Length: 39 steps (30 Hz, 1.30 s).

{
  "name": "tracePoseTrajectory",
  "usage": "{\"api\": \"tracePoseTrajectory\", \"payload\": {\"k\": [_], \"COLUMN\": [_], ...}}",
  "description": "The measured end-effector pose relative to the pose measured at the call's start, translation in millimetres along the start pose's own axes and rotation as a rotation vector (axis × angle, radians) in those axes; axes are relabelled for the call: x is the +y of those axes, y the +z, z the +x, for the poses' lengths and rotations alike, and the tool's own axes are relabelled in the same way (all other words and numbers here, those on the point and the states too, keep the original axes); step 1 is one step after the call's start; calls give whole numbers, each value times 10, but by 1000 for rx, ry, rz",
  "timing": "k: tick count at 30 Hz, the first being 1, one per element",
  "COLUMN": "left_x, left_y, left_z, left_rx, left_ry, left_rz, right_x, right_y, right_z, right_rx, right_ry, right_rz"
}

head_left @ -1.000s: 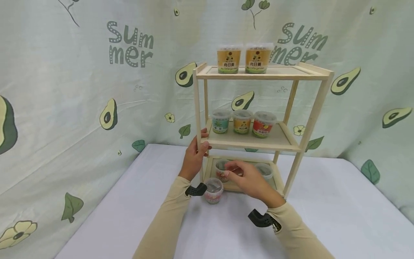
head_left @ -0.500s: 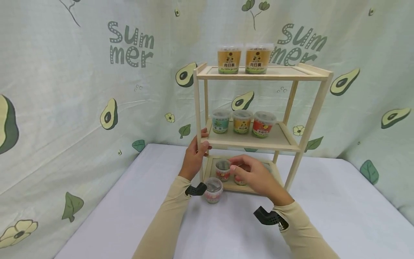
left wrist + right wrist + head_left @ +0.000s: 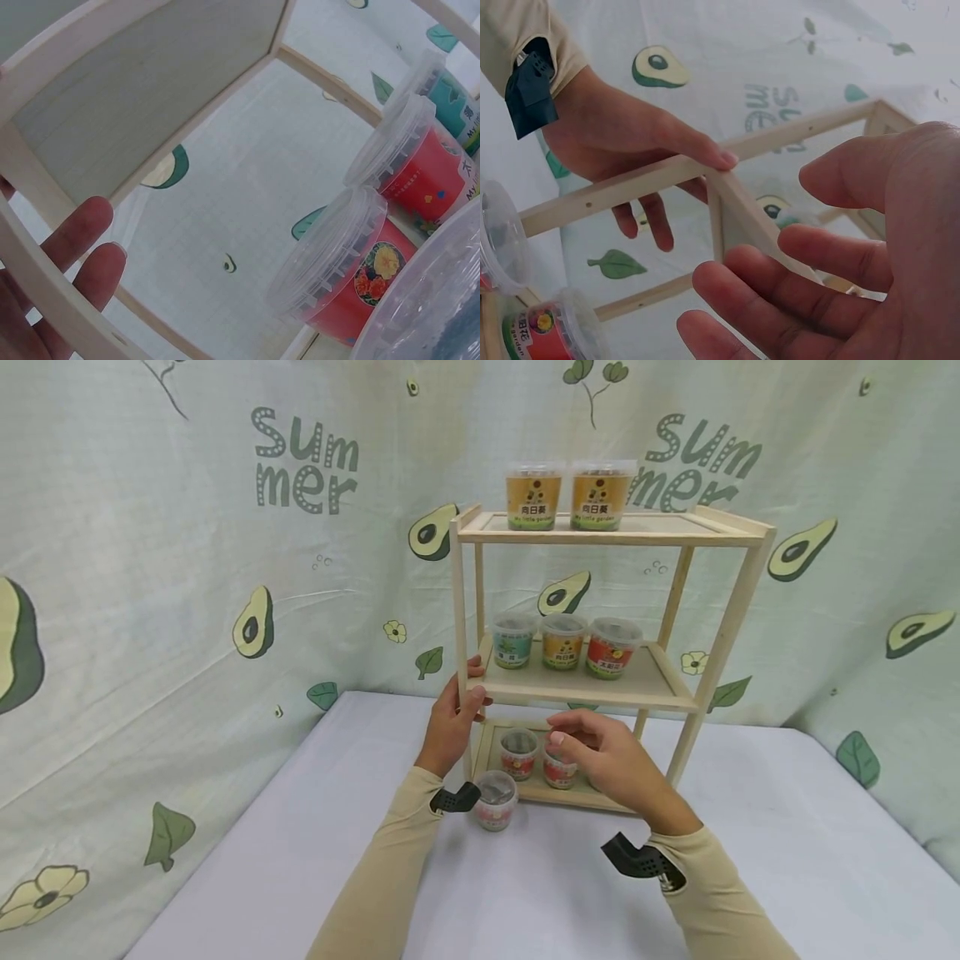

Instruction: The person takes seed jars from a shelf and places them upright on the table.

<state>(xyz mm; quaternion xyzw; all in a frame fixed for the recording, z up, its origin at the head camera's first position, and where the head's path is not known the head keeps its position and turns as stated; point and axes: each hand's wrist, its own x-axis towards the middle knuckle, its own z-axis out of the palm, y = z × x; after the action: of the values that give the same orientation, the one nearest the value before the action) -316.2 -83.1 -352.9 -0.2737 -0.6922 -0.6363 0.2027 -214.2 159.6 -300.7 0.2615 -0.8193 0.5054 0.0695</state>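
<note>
In the head view my left hand (image 3: 447, 727) grips the front left post of a small wooden shelf rack (image 3: 726, 635) at middle-shelf height. The right wrist view shows that hand's thumb (image 3: 721, 156) lying on the wood and its fingers below. My right hand (image 3: 615, 767) hovers before the bottom shelf, thumb and fingers apart, holding nothing. Nearest to it is a red-labelled plastic cup (image 3: 559, 773), partly covered by the fingers. Left of that stands another red-labelled cup (image 3: 517, 765). A pink-labelled clear-lidded cup (image 3: 495, 810) sits on the table before the rack's left front.
Three cups stand on the middle shelf: teal (image 3: 512, 647), orange (image 3: 562, 650) and red (image 3: 609, 653). Two orange cups (image 3: 532, 502) are on the top shelf. The rack stands on a white-covered table (image 3: 300, 827); a printed curtain (image 3: 360, 593) hangs behind.
My right hand has drawn back to the right along the bottom shelf, uncovering the two red-labelled cups and covering the area at the right. The left hand stays on the post.
</note>
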Motion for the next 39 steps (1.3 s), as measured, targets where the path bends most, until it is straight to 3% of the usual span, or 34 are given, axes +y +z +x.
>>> {"api": "tracePoseTrajectory", "payload": {"k": [10, 17, 20, 27, 33, 39], "left_x": [5, 14, 75, 393, 392, 378], "left_y": [2, 7, 5, -18, -24, -23], "left_z": [-8, -17, -17, -62, -67, -63], "left_rx": [3, 0, -14, -41, -44, -44], "left_ry": [17, -10, -22, -29, -39, -38], "left_rz": [12, -30, -45, -36, -45, -62], "right_x": [-12, -12, -14, -86, -116, -187], "right_y": [-62, -127, -179, -300, -392, -531], "right_z": [-15, -23, -20, -21, -40, -48], "right_rx": [16, 36, 37, 65, 75, 85], "right_ry": [4, -6, -9, -7, -13, -74], "right_rz": [-9, -14, 5, 16, 14, 11]}}
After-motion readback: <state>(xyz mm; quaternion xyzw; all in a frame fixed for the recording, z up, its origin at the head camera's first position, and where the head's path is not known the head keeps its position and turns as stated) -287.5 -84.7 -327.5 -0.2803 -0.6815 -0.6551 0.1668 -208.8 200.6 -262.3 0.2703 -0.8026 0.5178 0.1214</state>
